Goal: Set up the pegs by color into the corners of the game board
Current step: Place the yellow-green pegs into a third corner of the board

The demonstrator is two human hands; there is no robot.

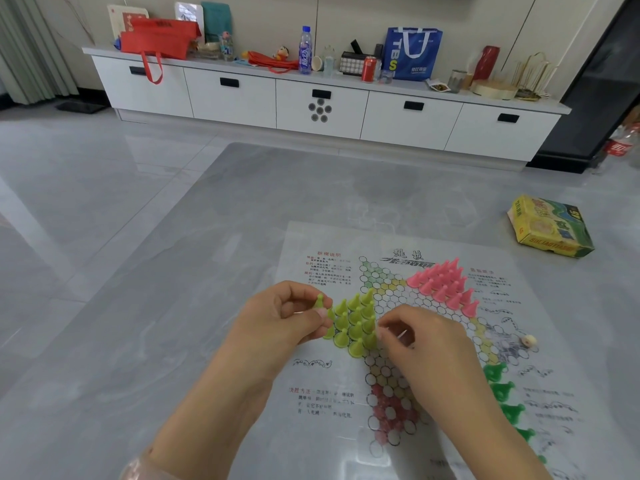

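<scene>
The left hand [282, 315] pinches a yellow-green peg [320, 301] in its fingertips, just beside the yellow-green cluster [355, 323]. The right hand [420, 344] curls beside it; its hold cannot be told.

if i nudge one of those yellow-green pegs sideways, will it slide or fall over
A yellow-green peg would probably tip: narrow top over a small flared base. The left hand lifts one by a pinch, so likely light. Packed neighbours might topple too.

Head view, forward-down, close above game board [398, 341]
</scene>
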